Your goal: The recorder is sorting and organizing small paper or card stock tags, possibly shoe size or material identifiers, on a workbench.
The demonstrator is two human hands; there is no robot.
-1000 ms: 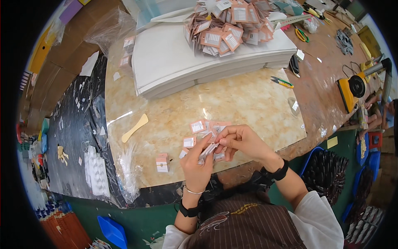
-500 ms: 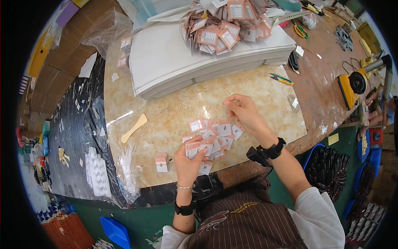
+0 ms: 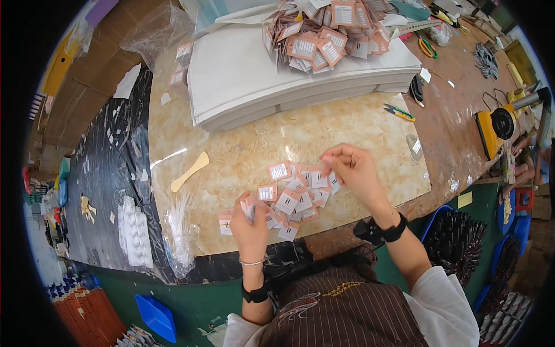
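Small pink-and-white hang tags lie in a loose pile on the marbled board in front of me. At the pile's left edge my left hand is closed round a small stack of tags, turned edge-on. My right hand hovers over the pile's right side, with thumb and fingertips pinched together. Whatever sits in that pinch is too small to make out. Partly hidden behind my left hand stands a neat bundle of tags. Farther back, a big heap of similar tags rests on a thick stack of white sheets.
A pale wooden spatula-like stick lies on the board, left of the pile. Thread snips are at the far right. Clear plastic strands hang near the left front edge. A yellow-and-black tool stands farther right.
My left hand has moved left and turned its tags edge-on. One tag now lies bare beside it. The right hand is slightly farther right and lower; the whole view has shifted a little.
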